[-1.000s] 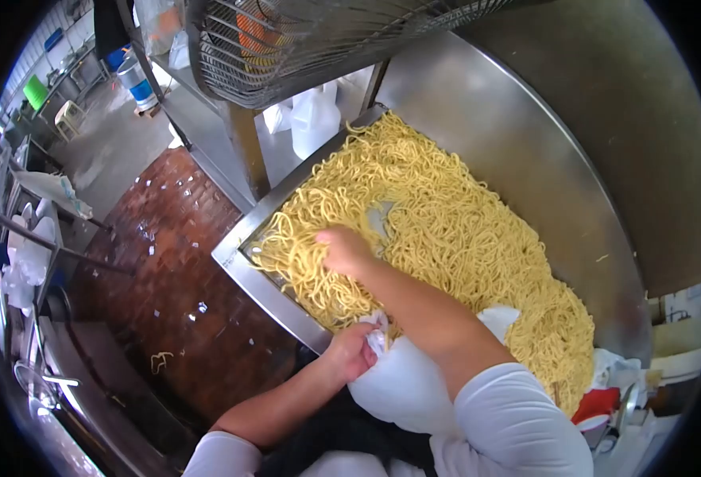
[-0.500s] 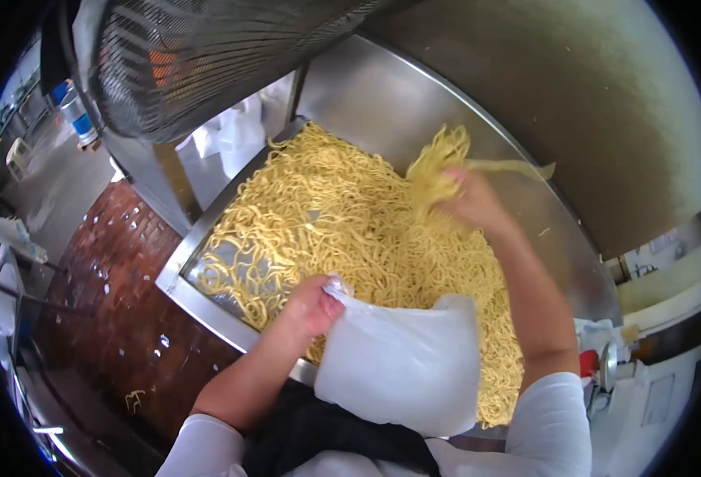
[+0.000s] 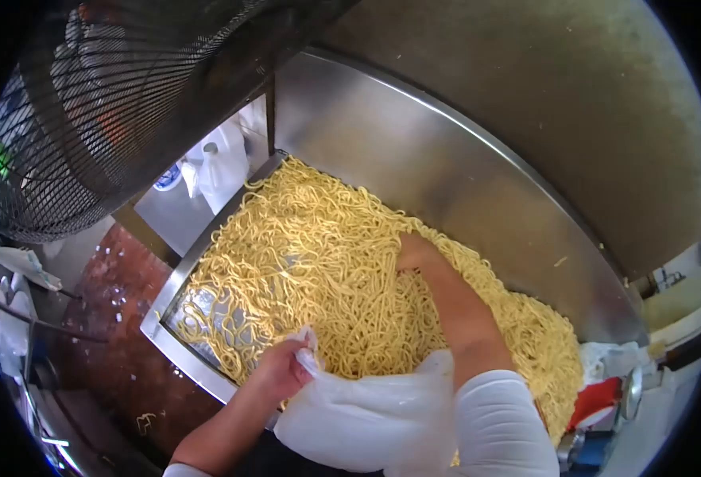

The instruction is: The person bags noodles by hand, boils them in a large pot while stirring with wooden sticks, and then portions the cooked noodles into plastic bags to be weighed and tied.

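Note:
A wide heap of yellow noodles (image 3: 327, 238) lies in a metal tray (image 3: 160, 306) with a raised rim. At the front edge, my left hand (image 3: 280, 372) is closed on the gathered rim of a white plastic bag (image 3: 358, 421), which bulges below it against my body. My right hand (image 3: 419, 253) reaches down into the noodles near the middle of the heap. Its fingertips are buried among the strands, so their grip is hidden.
A large fan (image 3: 104, 103) with a wire cage looms at the upper left. Behind the tray rises a metal back panel (image 3: 430, 151). White plastic bags (image 3: 219, 163) hang beyond the left rim. A red item (image 3: 597, 401) sits at the right, and the red floor (image 3: 120, 318) has scraps on it.
My right hand, which held a raised bunch of noodles, has come down into the heap, and that bunch is no longer raised. My left hand still grips the bag. The view has shifted.

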